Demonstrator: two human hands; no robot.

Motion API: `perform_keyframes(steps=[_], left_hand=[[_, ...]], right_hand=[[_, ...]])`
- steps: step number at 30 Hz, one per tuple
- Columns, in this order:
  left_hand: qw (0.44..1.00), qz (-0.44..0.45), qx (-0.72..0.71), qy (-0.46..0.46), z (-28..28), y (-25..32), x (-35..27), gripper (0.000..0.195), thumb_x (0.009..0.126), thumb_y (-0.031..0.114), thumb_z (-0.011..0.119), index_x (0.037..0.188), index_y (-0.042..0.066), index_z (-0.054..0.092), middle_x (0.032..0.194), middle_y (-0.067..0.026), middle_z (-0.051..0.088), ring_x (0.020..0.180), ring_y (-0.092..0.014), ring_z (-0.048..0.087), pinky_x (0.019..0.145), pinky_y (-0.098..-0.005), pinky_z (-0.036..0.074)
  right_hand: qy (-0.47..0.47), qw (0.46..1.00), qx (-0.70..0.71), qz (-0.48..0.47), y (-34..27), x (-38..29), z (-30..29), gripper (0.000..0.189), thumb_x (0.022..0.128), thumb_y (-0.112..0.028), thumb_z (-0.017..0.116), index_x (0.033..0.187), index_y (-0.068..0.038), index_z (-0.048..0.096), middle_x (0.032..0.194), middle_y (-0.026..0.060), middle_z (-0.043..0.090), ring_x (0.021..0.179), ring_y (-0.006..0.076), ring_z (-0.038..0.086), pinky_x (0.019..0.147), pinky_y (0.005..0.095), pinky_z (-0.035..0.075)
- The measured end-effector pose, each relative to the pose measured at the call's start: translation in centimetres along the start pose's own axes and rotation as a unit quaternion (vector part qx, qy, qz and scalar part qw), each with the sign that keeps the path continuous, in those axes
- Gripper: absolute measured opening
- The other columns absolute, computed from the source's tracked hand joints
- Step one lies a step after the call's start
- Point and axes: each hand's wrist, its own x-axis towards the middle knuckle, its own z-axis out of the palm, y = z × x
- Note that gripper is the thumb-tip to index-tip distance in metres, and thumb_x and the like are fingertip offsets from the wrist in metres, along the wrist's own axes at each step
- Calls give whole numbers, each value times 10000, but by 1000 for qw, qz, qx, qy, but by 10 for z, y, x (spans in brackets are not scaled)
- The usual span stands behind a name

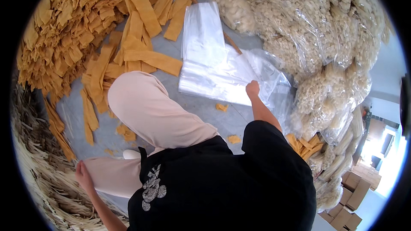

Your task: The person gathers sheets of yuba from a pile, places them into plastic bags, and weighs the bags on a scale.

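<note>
My right hand [252, 89] is closed in a fist on the edge of a clear plastic bag [273, 80]. Beneath and beside it, a stack of flat, folded clear plastic bags [205, 67] lies on the grey floor. A long wooden stick [231, 42] runs under the stack; its near end is hard to make out through the film. At the lower left, my left hand [84, 175] rests against my knee, fingers together and partly curled. Whether it holds anything is not visible. An orange-yellow strip [59, 128] ends close to that hand.
Orange-yellow strips [141, 38] lie scattered before a tall heap of the same [70, 32]. Pale strips in clear plastic [289, 16] are piled at the right. Whitish strands [38, 173] are heaped at the lower left. Cardboard boxes [346, 219] stand at the far right.
</note>
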Motion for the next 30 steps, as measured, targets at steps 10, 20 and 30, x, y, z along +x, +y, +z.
perform_keyframes(steps=[10,20,30], left_hand=[[978,170,-102,-67,27,127,-9,293,859,118,503,1120,-12,528,1067,-110,578,963,-180,537,835,-290,414],[931,233,-266,-90,24,214,-17,192,845,49,517,1006,-36,578,930,-82,621,855,-130,569,798,-249,430],[810,258,-439,-289,113,352,-23,453,817,95,551,1220,-48,403,1186,-139,488,1047,-200,512,835,-260,438]], right_hand=[[80,816,491,-294,-142,-45,-197,130,784,-74,587,899,-26,624,673,72,603,597,89,538,542,229,432],[12,738,626,-253,-172,-44,-242,218,904,-201,458,896,-31,594,767,5,600,626,58,544,535,205,427],[-149,477,798,-336,-212,-140,-403,251,914,-204,431,968,-6,576,835,43,627,666,81,589,566,200,492]])
